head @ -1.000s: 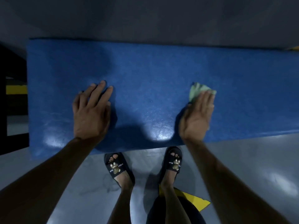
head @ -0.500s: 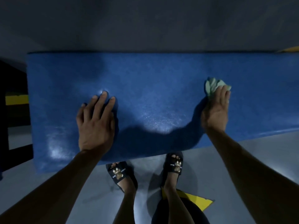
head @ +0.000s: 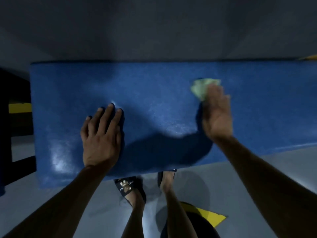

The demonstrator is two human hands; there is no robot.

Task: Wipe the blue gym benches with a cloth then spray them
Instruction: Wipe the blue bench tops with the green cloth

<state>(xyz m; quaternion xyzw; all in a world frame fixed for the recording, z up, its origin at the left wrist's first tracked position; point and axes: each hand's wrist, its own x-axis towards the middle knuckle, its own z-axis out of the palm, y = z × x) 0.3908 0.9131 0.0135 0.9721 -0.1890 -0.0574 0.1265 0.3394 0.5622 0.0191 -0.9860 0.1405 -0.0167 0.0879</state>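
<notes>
A blue padded gym bench (head: 154, 86) runs across the view from left to right. My left hand (head: 101, 136) lies flat on its near left part, fingers spread, holding nothing. My right hand (head: 217, 115) presses a pale green cloth (head: 199, 88) against the bench top right of the middle; the hand is blurred by motion. The cloth sticks out beyond my fingertips. No spray bottle is in view.
Grey floor (head: 257, 177) lies in front of the bench, with my two feet in black slides (head: 127, 186) at its near edge and a yellow floor mark (head: 211, 217) behind them. A dark frame with a yellow bar (head: 19, 107) stands at the left.
My right hand has slid the cloth to the right and then farther across the bench top. My left hand has stayed flat in the same spot on the bench.
</notes>
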